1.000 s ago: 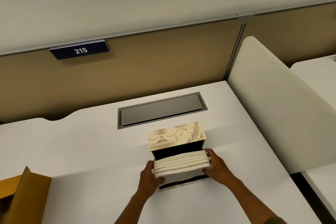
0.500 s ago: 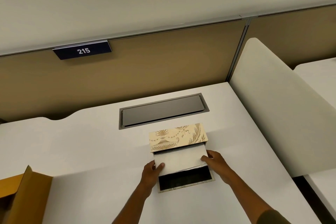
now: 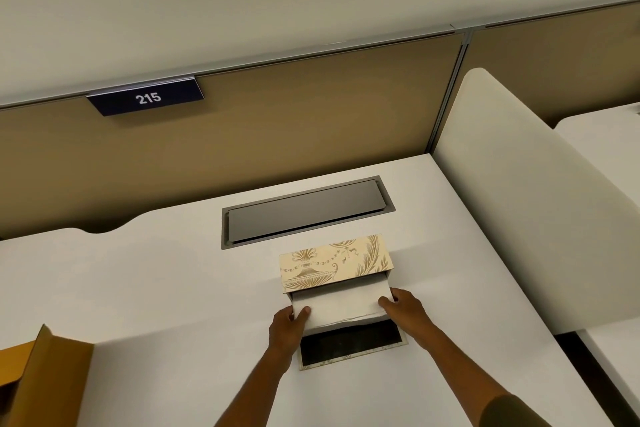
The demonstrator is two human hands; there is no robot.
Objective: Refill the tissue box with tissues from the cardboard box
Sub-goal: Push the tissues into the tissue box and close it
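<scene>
While both hands (image 3: 289, 322) grip, tissues (image 3: 341, 305) sit inside tissue box (image 3: 334, 262) — half in

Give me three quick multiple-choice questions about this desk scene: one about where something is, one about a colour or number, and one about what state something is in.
1. Where is the cardboard box?
A. Far right
B. Near left corner of the view
C. On the tissue box

2. What number is on the dark sign?
A. 215
B. 512
C. 125

3. What is happening with the tissue stack?
A. It lies untouched on the desk
B. Both hands hold it, partly inside the tissue box
C. It is sealed away

Answers: 1 B, its brown flap shows at the lower left. 2 A, white digits read 215. 3 B, the left hand and right hand grip its ends at the tissue box opening.
</scene>
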